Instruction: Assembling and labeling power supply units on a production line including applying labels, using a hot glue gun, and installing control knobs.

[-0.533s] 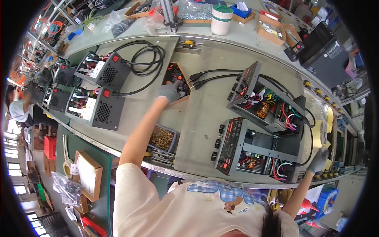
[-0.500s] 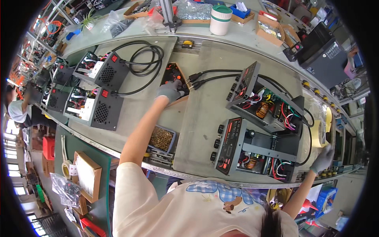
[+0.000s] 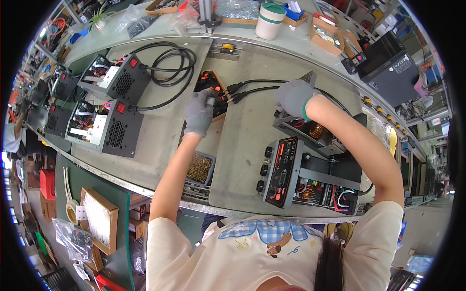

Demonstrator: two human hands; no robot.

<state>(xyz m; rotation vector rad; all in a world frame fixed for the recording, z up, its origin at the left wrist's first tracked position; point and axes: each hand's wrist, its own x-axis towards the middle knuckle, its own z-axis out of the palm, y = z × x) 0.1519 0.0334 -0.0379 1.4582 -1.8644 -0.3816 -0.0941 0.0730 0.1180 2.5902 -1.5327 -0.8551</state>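
My gloved left hand [image 3: 199,114] is at the near side of a cardboard box [image 3: 220,82] of black and orange parts [image 3: 208,77]. Its fingers are bent together; what they hold, if anything, is too small to name. My gloved right hand [image 3: 294,97] curls over the front panel [image 3: 308,76] of the farther open-topped device, hiding most of the panel and its knobs; its fingertips are out of sight. Nearer to me stands a second open device [image 3: 330,180] with its control panel [image 3: 281,172] and black knobs facing left. Coils and coloured wires show inside both.
Open-topped black units [image 3: 116,128] with red switches stand at the left, beside a coiled black cable [image 3: 182,63]. Two plugs [image 3: 235,92] lie right of the parts box. A tray of small brass-coloured pieces [image 3: 198,168] sits nearer me. A lidded cup [image 3: 270,22] stands on the far shelf.
My right hand has come from the far right edge of the bench onto the farther device's front panel. My left hand has drawn back slightly toward the box's near side.
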